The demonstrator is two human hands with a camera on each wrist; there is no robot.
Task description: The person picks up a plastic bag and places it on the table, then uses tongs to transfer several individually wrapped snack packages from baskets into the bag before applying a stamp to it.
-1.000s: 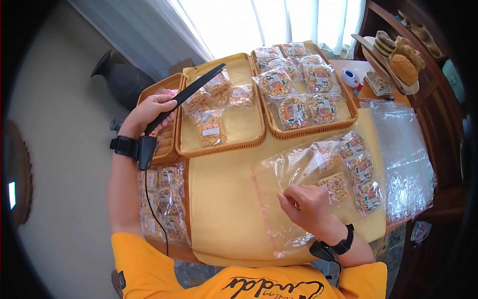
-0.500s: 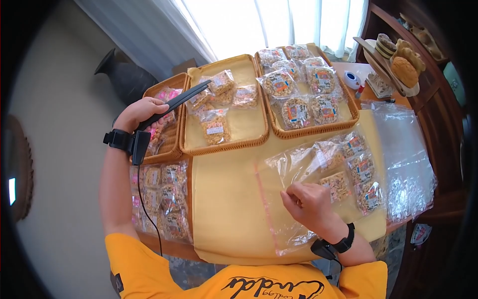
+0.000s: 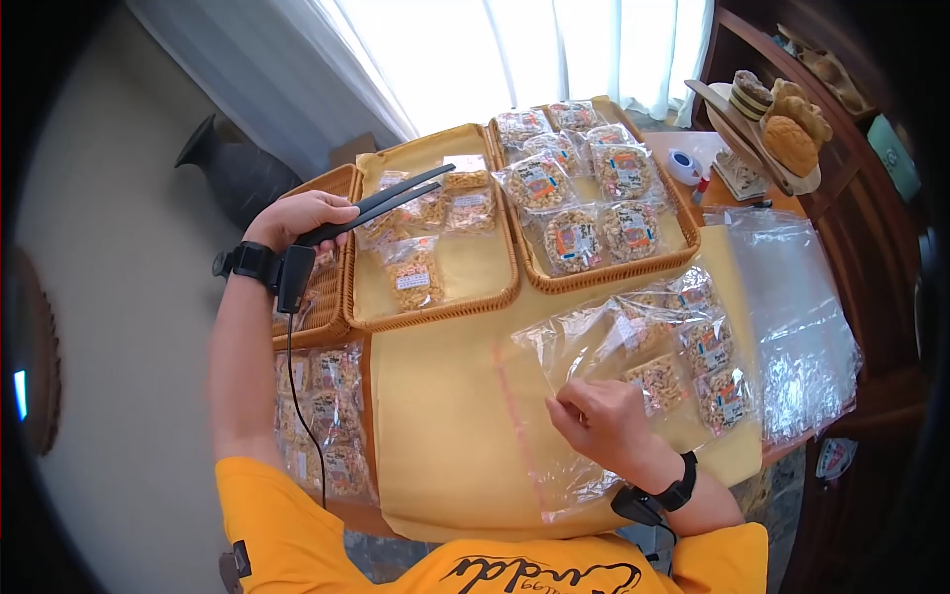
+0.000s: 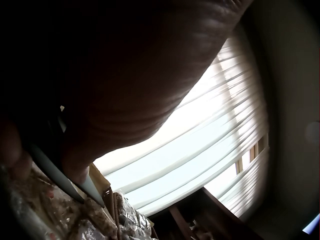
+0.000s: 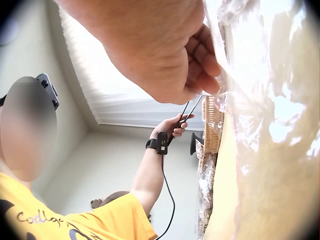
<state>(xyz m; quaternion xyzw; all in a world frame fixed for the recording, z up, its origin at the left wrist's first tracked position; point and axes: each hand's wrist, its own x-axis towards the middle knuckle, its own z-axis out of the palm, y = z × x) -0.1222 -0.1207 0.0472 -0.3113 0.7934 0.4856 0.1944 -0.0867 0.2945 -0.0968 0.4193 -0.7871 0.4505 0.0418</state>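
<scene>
My left hand (image 3: 309, 218) grips a pair of black tongs (image 3: 371, 208) over the middle wicker basket (image 3: 445, 315). The tongs' arms are slightly apart, their tips right at a bagged snack cake (image 3: 465, 176) with a white label. More bagged snack cakes (image 3: 413, 277) lie around it on the basket's yellow liner. My right hand (image 3: 609, 416) pinches the near-left edge of a large clear plastic bag (image 3: 564, 346), its fingers curled in. Several wrapped snack cakes (image 3: 711, 346) lie inside that bag, toward its right. In the right wrist view, the bag's film (image 5: 280, 115) rises beside the right hand's fingertips.
A full basket (image 3: 614, 267) of round snack packs stands to the right, a narrower basket (image 3: 332, 317) to the left. Filled bags (image 3: 332, 416) lie at the left table edge. Flat clear bags (image 3: 797, 317) are stacked at the right, below a tape dispenser (image 3: 685, 166) and bread board (image 3: 732, 119).
The left hand's tongs have come down and then reached farther right to the upper packs, their arms now visibly apart. The right hand keeps its pinch on the bag. The head view has shifted slightly.
</scene>
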